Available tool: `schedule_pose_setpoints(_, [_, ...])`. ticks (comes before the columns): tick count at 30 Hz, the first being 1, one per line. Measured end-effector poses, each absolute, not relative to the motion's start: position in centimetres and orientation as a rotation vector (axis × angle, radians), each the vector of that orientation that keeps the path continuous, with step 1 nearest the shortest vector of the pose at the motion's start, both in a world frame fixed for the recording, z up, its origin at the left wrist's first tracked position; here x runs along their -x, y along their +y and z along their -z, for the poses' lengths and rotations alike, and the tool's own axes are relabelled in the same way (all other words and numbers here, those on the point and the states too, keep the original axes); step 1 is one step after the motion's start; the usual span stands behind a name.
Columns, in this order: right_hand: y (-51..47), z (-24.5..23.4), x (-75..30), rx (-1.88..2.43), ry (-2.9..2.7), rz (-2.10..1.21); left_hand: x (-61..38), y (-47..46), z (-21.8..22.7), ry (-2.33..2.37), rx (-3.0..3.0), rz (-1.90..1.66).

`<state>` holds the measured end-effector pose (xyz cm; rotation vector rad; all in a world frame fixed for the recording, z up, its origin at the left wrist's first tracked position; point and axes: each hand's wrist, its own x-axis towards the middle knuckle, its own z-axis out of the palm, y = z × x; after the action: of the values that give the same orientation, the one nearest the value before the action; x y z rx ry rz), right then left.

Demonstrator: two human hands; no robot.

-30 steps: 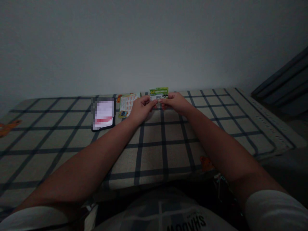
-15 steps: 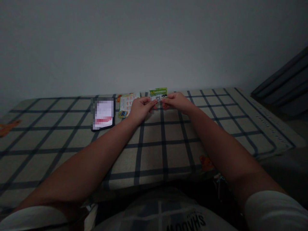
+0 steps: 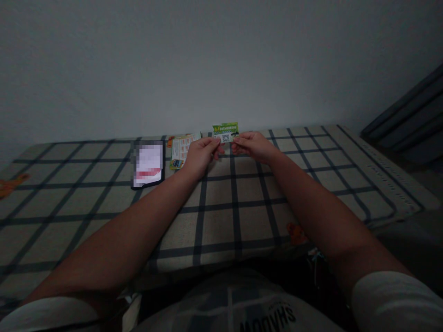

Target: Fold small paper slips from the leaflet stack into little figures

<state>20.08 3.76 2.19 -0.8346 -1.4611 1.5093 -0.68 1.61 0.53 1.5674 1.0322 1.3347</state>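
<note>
Between both hands, raised over the far part of the table, is a small green and white printed card [image 3: 226, 132] with a QR code on it. My left hand [image 3: 203, 154] pinches its lower left corner between thumb and fingers. At the right edge, my right hand [image 3: 254, 144] grips the same card. Just left of my left hand a printed leaflet [image 3: 182, 150], white with orange and green print, lies on the cloth, its lower right part hidden behind that hand.
A tablet or phone [image 3: 148, 163] with a lit, partly blurred screen lies left of the leaflet. A checked cloth [image 3: 218, 226] covers the table, which stands against a grey wall [image 3: 221, 60]. Dark folded fabric [image 3: 408, 110] hangs at the right.
The card has risen a little and shifted slightly left, and more of its lower part with the QR code shows. My left hand has moved slightly left; both hands still hold the card.
</note>
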Motion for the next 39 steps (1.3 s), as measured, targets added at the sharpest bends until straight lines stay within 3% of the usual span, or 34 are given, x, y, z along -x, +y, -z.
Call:
schedule_pose_setpoints(11, [3.5,-2.0,-20.1,0.876,-1.538,-1.467,1.1,0.2,-1.8,1.212,-1.84,-1.384])
schedule_pose_setpoints(21, [3.8,-1.9,-20.3,0.873,-1.572,-1.424,1.1,1.3,-1.3,1.181,-1.729,-1.575])
schedule_pose_setpoints(39, [3.9,-1.4,-20.0,0.848,-1.555,-1.45,1.5,1.2,-0.9,1.191,-1.866,-1.58])
